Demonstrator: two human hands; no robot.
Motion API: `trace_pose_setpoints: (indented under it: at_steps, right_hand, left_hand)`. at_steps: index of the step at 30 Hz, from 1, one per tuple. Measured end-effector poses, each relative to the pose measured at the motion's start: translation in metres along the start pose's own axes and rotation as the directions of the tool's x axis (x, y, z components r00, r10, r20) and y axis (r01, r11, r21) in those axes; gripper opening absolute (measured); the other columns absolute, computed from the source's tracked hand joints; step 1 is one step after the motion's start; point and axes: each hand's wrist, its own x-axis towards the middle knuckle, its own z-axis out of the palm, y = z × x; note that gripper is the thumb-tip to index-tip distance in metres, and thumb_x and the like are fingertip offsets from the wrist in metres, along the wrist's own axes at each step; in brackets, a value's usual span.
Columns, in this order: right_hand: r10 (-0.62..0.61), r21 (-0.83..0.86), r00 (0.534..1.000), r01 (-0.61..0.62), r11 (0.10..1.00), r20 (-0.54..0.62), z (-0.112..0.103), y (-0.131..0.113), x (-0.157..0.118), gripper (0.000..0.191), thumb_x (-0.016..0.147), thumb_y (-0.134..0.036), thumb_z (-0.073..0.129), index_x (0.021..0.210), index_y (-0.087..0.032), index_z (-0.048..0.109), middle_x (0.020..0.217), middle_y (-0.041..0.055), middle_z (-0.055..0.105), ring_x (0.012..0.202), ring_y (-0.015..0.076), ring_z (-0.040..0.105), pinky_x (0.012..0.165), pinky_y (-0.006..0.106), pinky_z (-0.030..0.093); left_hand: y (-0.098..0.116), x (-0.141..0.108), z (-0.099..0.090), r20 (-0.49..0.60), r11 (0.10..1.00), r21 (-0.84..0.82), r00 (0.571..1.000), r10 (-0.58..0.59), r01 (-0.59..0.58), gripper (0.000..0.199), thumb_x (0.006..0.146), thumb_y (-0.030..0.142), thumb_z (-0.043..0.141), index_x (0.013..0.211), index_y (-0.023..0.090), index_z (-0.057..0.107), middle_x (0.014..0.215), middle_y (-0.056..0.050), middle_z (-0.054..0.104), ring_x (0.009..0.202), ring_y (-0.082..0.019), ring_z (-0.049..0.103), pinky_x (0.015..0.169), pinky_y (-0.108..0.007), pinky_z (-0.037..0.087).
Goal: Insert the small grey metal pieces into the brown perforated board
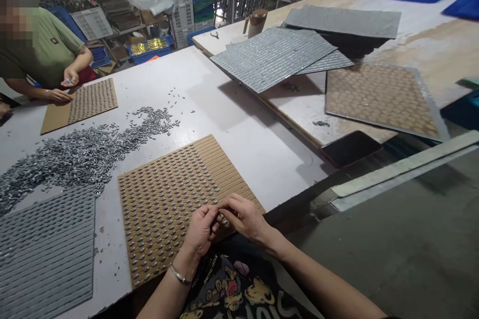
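Note:
A brown grooved board (170, 199) lies in front of me, set with many rows of small silver-grey oval pieces; bare grooves show along its right side. Over its near right edge, my left hand (203, 228) is curled closed, palm turned inward. My right hand (245, 217) meets it there, thumb and forefinger pinched together at the left fingertips. What sits between the fingers is too small and hidden to make out. A long heap of loose oval pieces (80, 157) spreads over the white table to the left.
A grey grooved board (56, 254) with similar pieces lies at left. Across the table, a co-worker's hand (60, 95) rests by another brown board (93, 99). At right are stacked grey panels (277, 55), a patterned panel (381, 97), a dark tray (352, 148) and a mug (257, 23).

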Motion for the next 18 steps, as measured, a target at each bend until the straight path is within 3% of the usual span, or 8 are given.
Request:
trace_pose_setpoints:
  at_steps: [3, 7, 13, 18]
  right_hand:
    - [0.088, -0.046, 0.996, -0.089, 0.995, -0.008, -0.002, 0.012, 0.003, 0.013, 0.094, -0.024, 0.05, 0.087, -0.02, 0.06, 0.083, 0.0026, 0.061, 0.079, 0.0152, 0.057, 0.073, 0.028, 0.045]
    - [0.253, -0.174, 0.964, -0.265, 0.948, -0.088, -0.001, 0.031, 0.013, 0.012, 0.091, -0.019, 0.051, 0.081, -0.019, 0.056, 0.081, 0.0019, 0.06, 0.075, 0.0156, 0.055, 0.07, 0.028, 0.042]
    - [0.267, -0.375, 0.964, -0.248, 0.893, -0.002, 0.011, 0.036, 0.028, 0.013, 0.093, -0.019, 0.048, 0.083, -0.019, 0.056, 0.084, 0.0035, 0.06, 0.078, 0.0161, 0.055, 0.072, 0.027, 0.04]
    - [0.293, -0.471, 0.956, -0.259, 0.843, -0.001, 0.012, 0.034, 0.035, 0.014, 0.093, -0.02, 0.047, 0.082, -0.019, 0.056, 0.085, 0.0057, 0.061, 0.079, 0.0174, 0.055, 0.07, 0.027, 0.039]
  left_hand:
    - [-0.001, 0.001, -0.001, 0.006, 1.0, -0.031, 1.0, -0.005, 0.005, 0.04, 0.072, 0.048, 0.073, 0.081, 0.013, 0.057, 0.061, 0.003, 0.054, 0.04, -0.002, 0.036, 0.034, -0.014, 0.017]
    - [0.007, 0.002, -0.006, -0.072, 0.995, -0.086, 0.996, 0.049, -0.055, 0.041, 0.069, 0.038, 0.076, 0.096, 0.012, 0.057, 0.071, 0.0, 0.061, 0.047, -0.004, 0.042, 0.035, -0.013, 0.025]
    - [0.013, -0.003, -0.012, -0.132, 0.994, 0.038, 0.985, 0.109, -0.104, 0.037, 0.076, 0.048, 0.067, 0.081, 0.018, 0.046, 0.072, -0.001, 0.065, 0.038, -0.003, 0.037, 0.031, -0.013, 0.019]
    - [0.012, -0.003, -0.015, -0.155, 0.994, 0.026, 0.982, 0.108, -0.105, 0.042, 0.065, 0.047, 0.078, 0.079, 0.015, 0.056, 0.058, 0.006, 0.052, 0.039, -0.002, 0.034, 0.033, -0.013, 0.017]
